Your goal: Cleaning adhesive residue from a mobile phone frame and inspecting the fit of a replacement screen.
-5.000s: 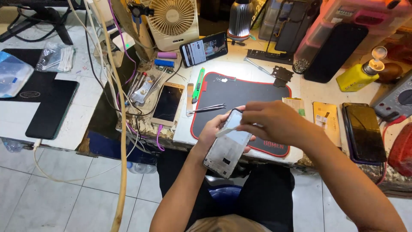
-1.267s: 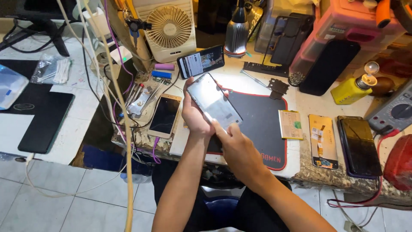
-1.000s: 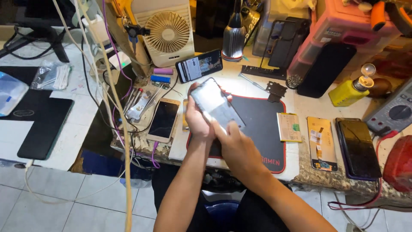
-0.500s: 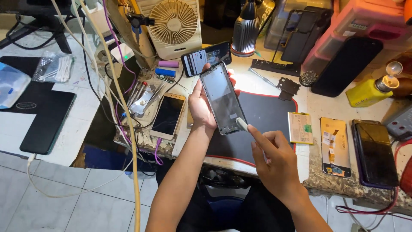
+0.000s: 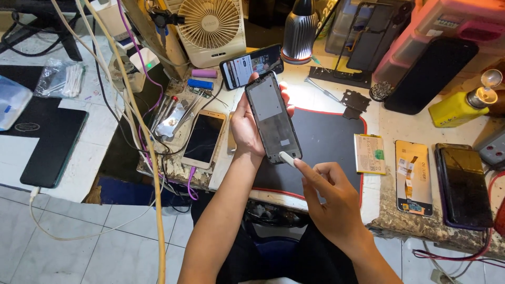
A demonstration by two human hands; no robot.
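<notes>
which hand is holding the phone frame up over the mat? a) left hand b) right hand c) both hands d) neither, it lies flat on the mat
a: the left hand grips the phone frame from its side above the black mat, while the right hand only brings a small white tool to the frame's lower edge.

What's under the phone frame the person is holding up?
Under the phone frame lie the left hand gripping it and the black mat. The mat directly beneath is covered.
</notes>
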